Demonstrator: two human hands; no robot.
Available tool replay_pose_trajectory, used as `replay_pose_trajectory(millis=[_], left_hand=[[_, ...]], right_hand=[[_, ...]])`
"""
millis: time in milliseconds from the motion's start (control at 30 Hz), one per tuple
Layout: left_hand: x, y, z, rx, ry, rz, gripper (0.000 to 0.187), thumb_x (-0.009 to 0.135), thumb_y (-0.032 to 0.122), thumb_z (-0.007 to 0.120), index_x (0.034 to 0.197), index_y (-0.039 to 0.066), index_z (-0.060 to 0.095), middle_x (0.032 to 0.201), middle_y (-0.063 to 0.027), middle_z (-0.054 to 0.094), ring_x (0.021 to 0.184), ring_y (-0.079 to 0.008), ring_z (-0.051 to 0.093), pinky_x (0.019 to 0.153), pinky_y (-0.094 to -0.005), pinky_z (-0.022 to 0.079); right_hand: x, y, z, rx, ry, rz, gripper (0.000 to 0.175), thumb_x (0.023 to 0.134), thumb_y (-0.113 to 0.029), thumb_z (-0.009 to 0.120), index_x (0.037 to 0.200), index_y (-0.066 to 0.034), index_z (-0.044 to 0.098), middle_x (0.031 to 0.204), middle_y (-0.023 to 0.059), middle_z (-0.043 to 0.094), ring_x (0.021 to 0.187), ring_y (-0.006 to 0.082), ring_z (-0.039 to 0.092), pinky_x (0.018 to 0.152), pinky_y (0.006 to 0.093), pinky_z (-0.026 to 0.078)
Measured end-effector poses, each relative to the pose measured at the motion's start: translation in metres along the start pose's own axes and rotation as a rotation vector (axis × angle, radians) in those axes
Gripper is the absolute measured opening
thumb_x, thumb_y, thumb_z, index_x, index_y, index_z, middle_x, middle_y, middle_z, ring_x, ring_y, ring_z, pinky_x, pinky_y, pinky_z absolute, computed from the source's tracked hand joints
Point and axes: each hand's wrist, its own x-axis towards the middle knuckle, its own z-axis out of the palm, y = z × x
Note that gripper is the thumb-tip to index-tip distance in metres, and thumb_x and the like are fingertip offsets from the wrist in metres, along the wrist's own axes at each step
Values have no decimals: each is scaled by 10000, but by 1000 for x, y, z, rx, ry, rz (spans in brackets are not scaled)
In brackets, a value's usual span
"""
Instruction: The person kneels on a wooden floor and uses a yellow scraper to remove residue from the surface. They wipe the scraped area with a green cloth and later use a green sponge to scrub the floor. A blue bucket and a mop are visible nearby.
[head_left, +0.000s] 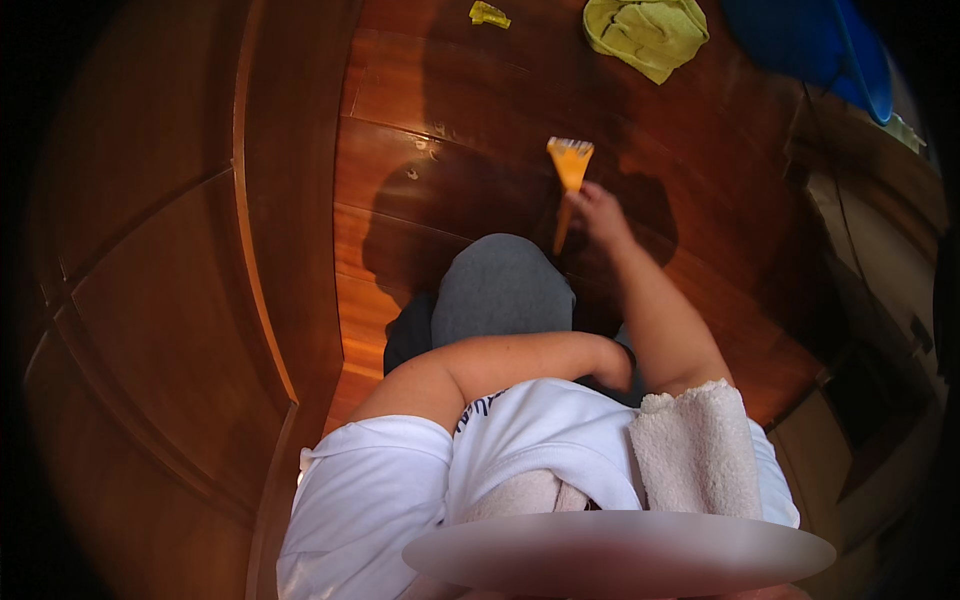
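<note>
My right hand (600, 214) grips the handle of an orange scraper (571, 161), whose wide, pale-edged head points away from me over the wooden floor (510, 97). My left forearm lies across my lap, and my left hand (616, 364) rests by my leg with its fingers mostly hidden. Small pale spots (421, 144) mark the floor left of the scraper. Farther off lie a crumpled yellow-green cloth (646, 34) and a small yellow wrapper or packet (490, 15).
Wooden panelled doors (165, 247) rise close on the left. A blue plastic basin or tub (810, 52) stands at the upper right. Pale furniture or boxes, partly dark, line the right side. A light towel (697, 450) hangs over my shoulder.
</note>
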Motion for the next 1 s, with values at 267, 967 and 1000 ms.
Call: replay_pose_trajectory(millis=[267,967,1000], left_hand=[[8,-7,7,89,75,118,334,798,255,474,929,-9,633,946,-182,621,840,-283,602,749,-396,445],[21,-22,26,-131,215,195,356,767,244,552,1041,22,602,1134,-167,554,1042,-260,527,871,-350,391],[21,-22,26,-122,219,195,357,767,245,553,1043,23,602,1135,-167,553,1043,-260,526,872,-350,390]], right_hand=[[2,-5,18,-203,-173,17,307,832,-203,583,1081,-27,555,844,25,583,754,105,535,641,278,474],[38,-48,64,78,-145,-209,252,860,-242,540,1037,-62,535,863,45,593,721,137,577,669,285,484],[38,-48,66,43,-148,-102,252,862,-238,538,1042,-62,536,858,39,593,719,133,575,665,282,483]])
